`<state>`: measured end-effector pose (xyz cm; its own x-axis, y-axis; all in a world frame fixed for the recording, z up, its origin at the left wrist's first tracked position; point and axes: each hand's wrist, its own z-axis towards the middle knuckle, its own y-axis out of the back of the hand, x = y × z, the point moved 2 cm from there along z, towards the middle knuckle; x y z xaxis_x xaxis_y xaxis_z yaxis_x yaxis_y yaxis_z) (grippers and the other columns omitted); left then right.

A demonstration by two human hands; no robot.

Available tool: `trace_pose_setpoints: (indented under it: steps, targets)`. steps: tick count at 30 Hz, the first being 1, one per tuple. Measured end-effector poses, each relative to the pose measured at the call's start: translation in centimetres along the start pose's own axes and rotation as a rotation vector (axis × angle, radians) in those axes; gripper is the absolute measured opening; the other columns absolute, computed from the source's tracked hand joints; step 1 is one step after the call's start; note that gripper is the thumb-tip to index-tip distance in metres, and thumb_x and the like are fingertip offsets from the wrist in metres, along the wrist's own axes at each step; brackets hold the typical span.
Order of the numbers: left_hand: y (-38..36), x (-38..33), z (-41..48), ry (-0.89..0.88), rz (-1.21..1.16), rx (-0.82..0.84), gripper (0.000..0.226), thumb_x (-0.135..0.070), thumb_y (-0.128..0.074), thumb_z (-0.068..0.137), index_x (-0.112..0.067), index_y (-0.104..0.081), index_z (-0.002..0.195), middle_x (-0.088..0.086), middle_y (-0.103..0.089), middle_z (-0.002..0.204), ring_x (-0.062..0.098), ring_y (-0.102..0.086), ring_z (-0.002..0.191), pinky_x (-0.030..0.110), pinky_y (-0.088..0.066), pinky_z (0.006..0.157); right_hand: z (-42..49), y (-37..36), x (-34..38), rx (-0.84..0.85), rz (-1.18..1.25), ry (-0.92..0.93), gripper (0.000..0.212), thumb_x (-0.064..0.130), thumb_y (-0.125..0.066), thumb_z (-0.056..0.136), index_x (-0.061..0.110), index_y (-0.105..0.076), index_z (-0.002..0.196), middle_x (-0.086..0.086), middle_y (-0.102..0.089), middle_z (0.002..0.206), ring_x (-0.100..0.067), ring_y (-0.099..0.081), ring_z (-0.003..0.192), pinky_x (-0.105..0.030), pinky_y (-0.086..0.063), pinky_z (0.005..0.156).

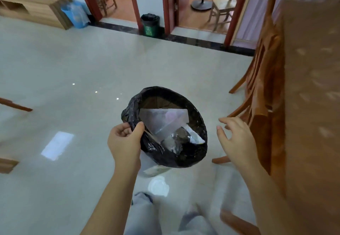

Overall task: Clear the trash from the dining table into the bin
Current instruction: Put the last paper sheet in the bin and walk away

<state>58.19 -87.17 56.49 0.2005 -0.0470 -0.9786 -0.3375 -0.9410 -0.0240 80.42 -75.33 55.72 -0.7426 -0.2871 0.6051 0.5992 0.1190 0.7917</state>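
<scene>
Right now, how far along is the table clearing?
Some trash already lies in the round bin lined with a black plastic bag: a clear plastic sheet and crumpled wrappers. The left hand grips the liner's rim; the right hand hovers open and empty beside it. The brown-clothed table is blurred, so what remains is unclear.

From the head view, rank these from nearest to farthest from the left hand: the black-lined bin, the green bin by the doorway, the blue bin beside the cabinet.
1. Black-lined bin: its rim is pinched in the left hand.
2. Blue bin: far left, beside the cabinet.
3. Green bin: far wall, between doorways; too close to call against the blue one.
</scene>
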Motion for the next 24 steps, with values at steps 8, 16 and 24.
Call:
trace_pose_setpoints:
  steps: [8, 16, 24]
  targets:
    - [-6.4, 4.1, 14.0, 0.048, 0.210, 0.341, 0.023, -0.010, -0.070, 0.074, -0.013, -0.048, 0.068, -0.002, -0.036, 0.057, 0.010, -0.033, 0.052, 0.023, -0.034, 0.050, 4.9, -9.1, 1.5, -0.107, 0.021, -0.345, 0.027, 0.022, -0.053, 0.087, 0.012, -0.058, 0.112, -0.010, -0.060, 0.118, -0.024, -0.052, 0.108, -0.028, -0.037, 0.089]
    - [-11.3, 11.6, 22.4, -0.040, 0.510, 0.654, 0.018, -0.024, -0.070, 0.074, -0.020, -0.053, 0.075, -0.006, -0.044, 0.064, 0.006, -0.041, 0.055, 0.012, -0.039, 0.052, 5.7, -20.2, 0.7, -0.186, 0.030, -0.655, 0.028, 0.020, -0.057, 0.085, 0.008, -0.059, 0.110, -0.016, -0.062, 0.115, -0.028, -0.054, 0.107, -0.032, -0.040, 0.086]
    - [-12.0, 24.6, 28.9, -0.036, 0.693, 0.727, 0.017, -0.025, -0.065, 0.075, -0.023, -0.049, 0.070, -0.006, -0.046, 0.064, 0.010, -0.042, 0.057, 0.024, -0.039, 0.058, 5.3, -32.0, -3.8, -0.189, 0.028, -0.781, 0.028, 0.021, -0.054, 0.087, 0.012, -0.056, 0.113, -0.012, -0.060, 0.117, -0.025, -0.052, 0.107, -0.033, -0.044, 0.084]
